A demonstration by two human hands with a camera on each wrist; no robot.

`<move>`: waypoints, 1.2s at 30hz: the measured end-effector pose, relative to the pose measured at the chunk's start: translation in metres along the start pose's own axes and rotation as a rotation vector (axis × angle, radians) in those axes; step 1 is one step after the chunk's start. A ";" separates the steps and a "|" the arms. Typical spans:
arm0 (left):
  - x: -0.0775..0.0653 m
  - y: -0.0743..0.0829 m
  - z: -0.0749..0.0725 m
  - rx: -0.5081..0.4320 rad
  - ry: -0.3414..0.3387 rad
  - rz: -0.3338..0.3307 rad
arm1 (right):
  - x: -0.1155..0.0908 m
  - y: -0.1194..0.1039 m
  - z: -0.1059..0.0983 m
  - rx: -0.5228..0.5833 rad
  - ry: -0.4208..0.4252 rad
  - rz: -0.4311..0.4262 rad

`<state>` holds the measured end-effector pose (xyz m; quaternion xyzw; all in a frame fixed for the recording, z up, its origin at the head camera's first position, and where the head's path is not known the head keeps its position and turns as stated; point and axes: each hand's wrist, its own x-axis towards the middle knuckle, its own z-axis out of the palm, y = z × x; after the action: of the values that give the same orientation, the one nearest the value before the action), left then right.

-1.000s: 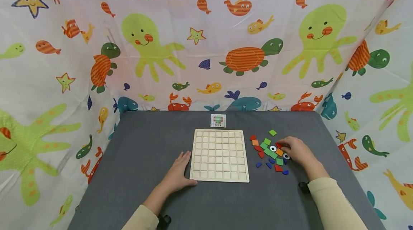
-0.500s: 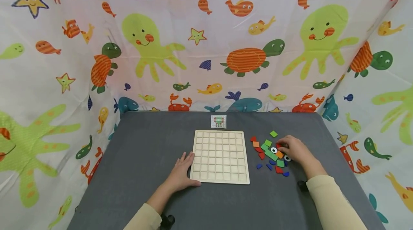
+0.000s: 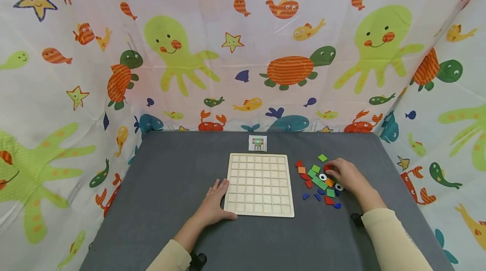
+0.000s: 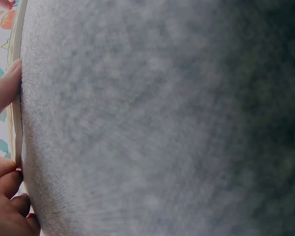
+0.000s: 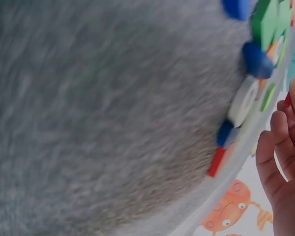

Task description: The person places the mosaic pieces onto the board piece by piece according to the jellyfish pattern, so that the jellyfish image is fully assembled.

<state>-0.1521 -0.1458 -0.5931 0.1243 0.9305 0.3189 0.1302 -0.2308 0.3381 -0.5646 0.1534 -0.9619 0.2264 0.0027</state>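
Note:
A square wooden grid board (image 3: 259, 184) lies on the grey table. My left hand (image 3: 210, 205) rests at its near left corner, fingers spread along the left edge and thumb against the front edge. In the left wrist view, the thumb (image 4: 7, 88) touches the board's side. My right hand (image 3: 347, 174) is over the far right of a loose group of flat coloured pieces. Thumb and forefinger pinch a small red tile (image 3: 327, 168); its red edge also shows between the fingertips in the right wrist view. The tile's exact shape is mostly hidden.
Green tiles (image 3: 320, 183), orange tiles, red pieces, blue half-rounds (image 3: 306, 196) and white rings (image 3: 339, 187) lie scattered right of the board. A small printed pattern card (image 3: 257, 143) is behind the board. A curtain with sea animals (image 3: 243, 51) surrounds the table's back and sides.
My left thumb has slid slightly right along the board's front edge. My right hand stays over the pieces, with the pinched red tile shifted slightly away from the others. The head view has shifted a little.

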 end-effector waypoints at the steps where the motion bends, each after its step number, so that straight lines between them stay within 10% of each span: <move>1: 0.000 0.000 0.000 0.000 0.001 0.001 | -0.001 -0.002 0.000 0.000 0.011 -0.006; 36: 0.002 0.000 -0.001 0.030 -0.016 -0.022 | 0.024 -0.076 0.010 -0.008 0.029 0.016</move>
<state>-0.1545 -0.1460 -0.5926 0.1184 0.9354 0.3026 0.1393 -0.2308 0.2614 -0.5388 0.1422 -0.9639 0.2246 0.0157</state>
